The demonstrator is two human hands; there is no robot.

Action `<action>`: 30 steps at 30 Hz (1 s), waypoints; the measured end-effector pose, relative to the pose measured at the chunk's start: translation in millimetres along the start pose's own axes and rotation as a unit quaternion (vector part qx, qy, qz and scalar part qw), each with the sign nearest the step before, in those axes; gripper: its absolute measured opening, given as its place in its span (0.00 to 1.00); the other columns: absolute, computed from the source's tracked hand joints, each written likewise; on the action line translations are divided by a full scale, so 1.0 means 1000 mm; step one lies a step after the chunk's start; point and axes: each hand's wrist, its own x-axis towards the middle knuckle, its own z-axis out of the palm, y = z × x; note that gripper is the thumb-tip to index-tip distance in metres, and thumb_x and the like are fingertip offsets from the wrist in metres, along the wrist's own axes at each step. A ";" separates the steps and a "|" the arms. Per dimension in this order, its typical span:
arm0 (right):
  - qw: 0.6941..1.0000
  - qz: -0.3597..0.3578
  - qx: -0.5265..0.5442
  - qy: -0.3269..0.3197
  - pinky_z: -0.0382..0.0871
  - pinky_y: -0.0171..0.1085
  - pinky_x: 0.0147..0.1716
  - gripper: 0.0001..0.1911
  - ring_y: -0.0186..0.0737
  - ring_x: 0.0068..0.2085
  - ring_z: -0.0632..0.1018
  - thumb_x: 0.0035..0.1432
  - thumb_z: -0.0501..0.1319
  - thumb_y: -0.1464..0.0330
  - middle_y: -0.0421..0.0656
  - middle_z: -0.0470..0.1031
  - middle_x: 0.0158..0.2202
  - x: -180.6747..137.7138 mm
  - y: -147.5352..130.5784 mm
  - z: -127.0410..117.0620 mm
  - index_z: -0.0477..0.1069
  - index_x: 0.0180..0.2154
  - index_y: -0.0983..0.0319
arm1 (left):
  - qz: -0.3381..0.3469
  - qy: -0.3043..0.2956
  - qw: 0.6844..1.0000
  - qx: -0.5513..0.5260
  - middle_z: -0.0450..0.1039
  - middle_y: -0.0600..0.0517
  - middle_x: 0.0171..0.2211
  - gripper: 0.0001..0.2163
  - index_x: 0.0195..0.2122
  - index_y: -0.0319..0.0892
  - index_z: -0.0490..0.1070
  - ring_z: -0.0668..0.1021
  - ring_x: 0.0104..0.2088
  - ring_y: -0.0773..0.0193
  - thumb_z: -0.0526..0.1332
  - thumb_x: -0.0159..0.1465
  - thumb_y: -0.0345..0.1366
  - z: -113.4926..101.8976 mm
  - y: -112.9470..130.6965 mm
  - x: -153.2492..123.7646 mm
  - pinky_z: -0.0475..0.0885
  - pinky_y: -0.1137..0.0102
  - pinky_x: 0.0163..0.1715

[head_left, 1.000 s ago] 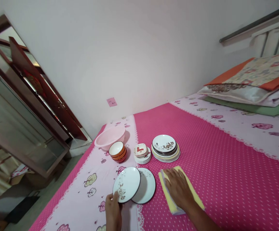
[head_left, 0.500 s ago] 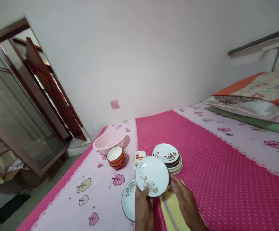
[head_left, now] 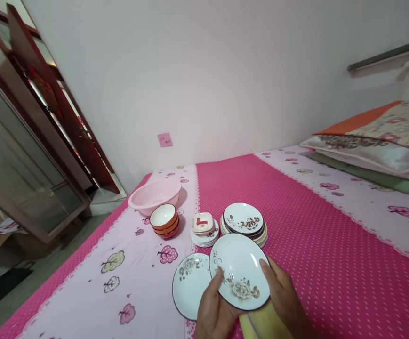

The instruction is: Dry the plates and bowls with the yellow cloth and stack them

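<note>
held plate: white floral plate (head_left: pixel 240 272), dark rim, brown flower print, face up and tilted toward the camera, held above the bed's near edge
left hand: left hand (head_left: pixel 214 307) grips the plate's lower left edge, thumb on the face, other fingers hidden underneath
right hand: right hand (head_left: pixel 284 297) clamps the right rim, thumb on top near the edge, other fingers behind the plate, can't tell their spread
under plate: yellow cloth (head_left: pixel 265 326) on the bedspread, mostly covered by the plate and right hand
second plate: matching plate (head_left: pixel 189 286) flat on the bedspread, just left of the held one, partly overlapped by it in view
plate stack: stack of plates (head_left: pixel 244 222) behind the held plate, apart from it
small dishes: pile of small dishes (head_left: pixel 204 230), square red-and-white one on top, just left of the stack
bowls: nested orange bowls (head_left: pixel 164 220), white inside, left of the small dishes
basin: pink basin (head_left: pixel 154 196) behind the bowls, near the wall
surface: pink dotted bedspread (head_left: pixel 317 245)
far right: folded quilts (head_left: pixel 377 141)
</note>
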 end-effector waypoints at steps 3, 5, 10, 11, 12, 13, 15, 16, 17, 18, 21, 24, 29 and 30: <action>0.999 -0.021 -0.042 -0.014 0.80 0.42 0.37 0.34 0.49 0.38 0.83 0.68 0.50 0.43 0.50 0.84 0.44 0.001 0.000 -0.004 0.75 0.55 0.62 | 0.073 0.023 0.996 -0.038 0.74 0.41 0.63 0.23 0.64 0.43 0.71 0.67 0.70 0.45 0.60 0.70 0.44 -0.014 0.007 0.006 0.60 0.46 0.70; 0.996 -0.035 -0.081 -0.030 0.78 0.41 0.33 0.32 0.46 0.34 0.82 0.70 0.47 0.46 0.49 0.84 0.41 0.000 0.002 -0.010 0.75 0.54 0.61 | 0.140 0.053 0.987 -0.052 0.75 0.43 0.63 0.23 0.66 0.47 0.69 0.68 0.69 0.47 0.60 0.71 0.43 -0.024 0.016 0.008 0.61 0.46 0.70; 0.974 -0.085 -0.196 -0.075 0.78 0.49 0.47 0.21 0.58 0.47 0.83 0.58 0.64 0.45 0.51 0.84 0.44 -0.022 0.029 -0.012 0.79 0.41 0.54 | 0.245 0.084 0.963 -0.066 0.72 0.46 0.65 0.25 0.69 0.52 0.64 0.70 0.68 0.47 0.61 0.71 0.42 -0.034 0.041 0.002 0.65 0.46 0.68; 0.965 -0.104 -0.225 -0.080 0.76 0.53 0.51 0.24 0.63 0.53 0.81 0.51 0.68 0.45 0.52 0.83 0.48 -0.029 0.038 -0.008 0.80 0.43 0.54 | 0.250 0.083 0.962 -0.069 0.72 0.46 0.65 0.25 0.69 0.52 0.64 0.70 0.67 0.47 0.60 0.71 0.42 -0.033 0.044 -0.001 0.65 0.46 0.68; 0.956 -0.118 -0.255 -0.085 0.75 0.56 0.52 0.27 0.67 0.55 0.79 0.46 0.71 0.46 0.53 0.82 0.51 -0.036 0.048 -0.002 0.80 0.45 0.53 | 0.249 0.083 0.962 -0.075 0.73 0.45 0.64 0.24 0.69 0.51 0.64 0.71 0.67 0.47 0.59 0.72 0.42 -0.030 0.045 -0.003 0.65 0.46 0.68; 0.942 -0.130 -0.292 -0.100 0.75 0.59 0.51 0.31 0.70 0.56 0.78 0.40 0.74 0.49 0.55 0.81 0.53 -0.042 0.057 0.004 0.80 0.47 0.54 | 0.242 0.085 0.963 -0.084 0.74 0.45 0.63 0.24 0.69 0.50 0.65 0.72 0.66 0.47 0.58 0.72 0.42 -0.027 0.045 -0.004 0.66 0.46 0.67; 0.890 -0.163 -0.407 -0.124 0.76 0.61 0.47 0.38 0.75 0.57 0.77 0.36 0.75 0.55 0.58 0.78 0.58 -0.050 0.071 0.016 0.78 0.52 0.56 | 0.223 0.088 0.965 -0.103 0.76 0.44 0.61 0.23 0.68 0.48 0.66 0.73 0.65 0.46 0.56 0.73 0.43 -0.020 0.044 -0.007 0.66 0.45 0.67; 0.873 -0.172 -0.439 -0.124 0.76 0.61 0.45 0.37 0.76 0.57 0.77 0.37 0.73 0.59 0.58 0.77 0.59 -0.051 0.075 0.020 0.78 0.53 0.57 | 0.215 0.091 0.966 -0.110 0.77 0.44 0.61 0.23 0.68 0.48 0.66 0.73 0.65 0.45 0.55 0.73 0.43 -0.017 0.043 -0.008 0.66 0.44 0.66; 0.865 -0.178 -0.453 -0.118 0.76 0.60 0.44 0.35 0.75 0.56 0.77 0.39 0.71 0.63 0.59 0.77 0.59 -0.050 0.077 0.023 0.77 0.54 0.57 | 0.207 0.095 0.967 -0.113 0.78 0.44 0.60 0.23 0.68 0.48 0.67 0.74 0.65 0.46 0.55 0.73 0.44 -0.014 0.042 -0.008 0.66 0.44 0.66; 0.870 -0.177 -0.448 -0.106 0.76 0.59 0.43 0.32 0.73 0.55 0.78 0.42 0.68 0.66 0.59 0.78 0.57 -0.048 0.077 0.023 0.78 0.53 0.58 | 0.203 0.101 0.967 -0.115 0.78 0.44 0.60 0.24 0.68 0.48 0.67 0.74 0.65 0.46 0.55 0.72 0.45 -0.012 0.041 -0.008 0.66 0.45 0.66; 0.899 -0.164 -0.397 -0.083 0.77 0.52 0.42 0.23 0.62 0.48 0.82 0.50 0.59 0.71 0.55 0.83 0.49 -0.035 0.068 0.015 0.78 0.49 0.57 | 0.194 0.128 0.964 -0.126 0.78 0.44 0.59 0.26 0.68 0.50 0.67 0.74 0.65 0.47 0.57 0.70 0.49 -0.011 0.039 -0.008 0.65 0.47 0.66; 0.923 -0.135 -0.351 -0.075 0.78 0.42 0.33 0.19 0.50 0.35 0.84 0.55 0.54 0.69 0.47 0.85 0.38 -0.019 0.052 -0.005 0.77 0.45 0.55 | 0.176 0.132 0.966 -0.135 0.77 0.43 0.61 0.29 0.67 0.51 0.68 0.74 0.64 0.42 0.59 0.67 0.56 -0.008 0.036 -0.007 0.66 0.44 0.65; 0.980 0.028 -0.196 0.020 0.76 0.38 0.23 0.17 0.47 0.29 0.83 0.56 0.56 0.57 0.45 0.83 0.33 -0.001 0.013 -0.042 0.74 0.43 0.57 | 0.163 0.129 0.968 -0.140 0.76 0.42 0.61 0.31 0.64 0.51 0.71 0.74 0.64 0.41 0.55 0.67 0.62 0.002 0.032 -0.007 0.66 0.42 0.64; 0.987 0.085 -0.126 0.048 0.75 0.39 0.22 0.19 0.48 0.27 0.82 0.52 0.60 0.55 0.44 0.82 0.31 0.000 0.005 -0.047 0.73 0.42 0.58 | 0.163 0.127 0.968 -0.142 0.76 0.42 0.61 0.30 0.64 0.50 0.72 0.73 0.64 0.41 0.55 0.67 0.62 0.003 0.031 -0.007 0.66 0.42 0.64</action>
